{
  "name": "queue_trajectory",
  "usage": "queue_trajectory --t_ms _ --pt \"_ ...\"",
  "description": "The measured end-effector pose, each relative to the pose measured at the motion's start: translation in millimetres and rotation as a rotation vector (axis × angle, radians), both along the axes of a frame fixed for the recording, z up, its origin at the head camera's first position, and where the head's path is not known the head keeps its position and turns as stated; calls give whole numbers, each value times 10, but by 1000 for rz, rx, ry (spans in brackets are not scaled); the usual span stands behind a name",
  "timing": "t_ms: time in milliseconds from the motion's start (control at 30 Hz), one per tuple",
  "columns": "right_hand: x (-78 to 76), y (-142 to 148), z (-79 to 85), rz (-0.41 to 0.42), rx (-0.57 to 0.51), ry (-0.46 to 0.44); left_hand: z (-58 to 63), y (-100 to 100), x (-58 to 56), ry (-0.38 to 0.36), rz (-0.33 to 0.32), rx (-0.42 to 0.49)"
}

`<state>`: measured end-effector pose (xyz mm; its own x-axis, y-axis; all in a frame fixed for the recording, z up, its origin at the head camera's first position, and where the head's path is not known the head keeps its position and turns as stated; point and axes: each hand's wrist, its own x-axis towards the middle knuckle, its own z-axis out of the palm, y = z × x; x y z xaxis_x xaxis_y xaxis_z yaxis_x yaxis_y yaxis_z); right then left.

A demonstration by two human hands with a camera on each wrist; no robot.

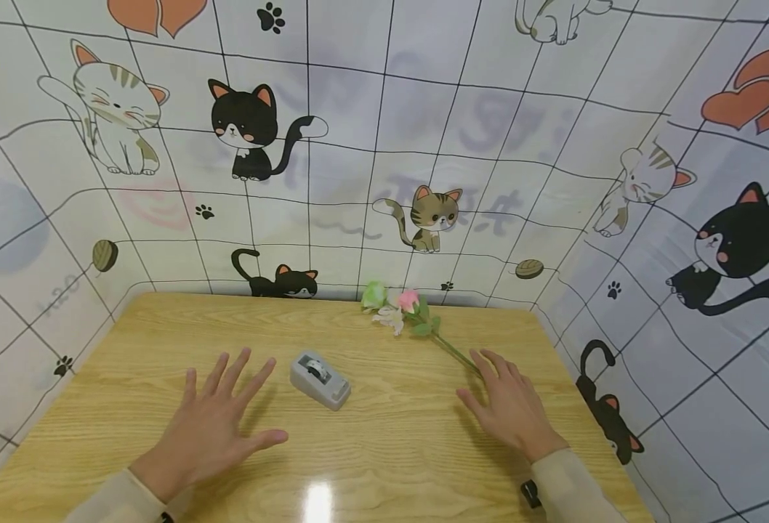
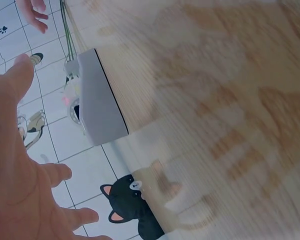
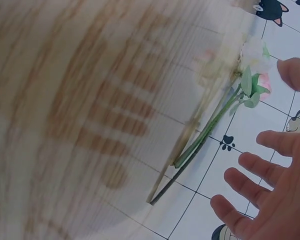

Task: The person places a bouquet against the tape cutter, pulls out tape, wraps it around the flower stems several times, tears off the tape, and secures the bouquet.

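Observation:
My left hand (image 1: 211,428) is spread wide over the left of the table, palm down, holding nothing. Just to its right sits a grey tape dispenser (image 1: 320,379), whose side also shows in the left wrist view (image 2: 101,100). Artificial flowers (image 1: 408,301) lie at the back, with pink, white and pale green blooms. Their green stems slant toward my right hand (image 1: 512,407), which covers the near ends in the head view. Seen from the right wrist, the stems (image 3: 205,130) lie apart from the spread fingers, and the hand holds nothing.
The wooden table (image 1: 384,450) has a glossy top that reflects light. A white grid cloth with printed cats (image 1: 247,131) stands behind it and along both sides. A small black object (image 1: 530,494) shows beside the right sleeve.

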<state>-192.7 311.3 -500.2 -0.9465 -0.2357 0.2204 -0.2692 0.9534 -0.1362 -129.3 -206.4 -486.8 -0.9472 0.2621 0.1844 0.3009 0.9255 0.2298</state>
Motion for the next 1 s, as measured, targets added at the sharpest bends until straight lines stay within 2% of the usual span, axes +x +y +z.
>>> queue_trajectory --t_ms 100,367,1000 --pt "-24 -4 -22 -3 -1 -2 6 49 9 0 -9 23" --pt "-78 16 -110 2 -10 18 -22 152 17 34 -28 16" --pt "-189 -1 -174 -10 -27 28 -96 288 14 55 -43 18"
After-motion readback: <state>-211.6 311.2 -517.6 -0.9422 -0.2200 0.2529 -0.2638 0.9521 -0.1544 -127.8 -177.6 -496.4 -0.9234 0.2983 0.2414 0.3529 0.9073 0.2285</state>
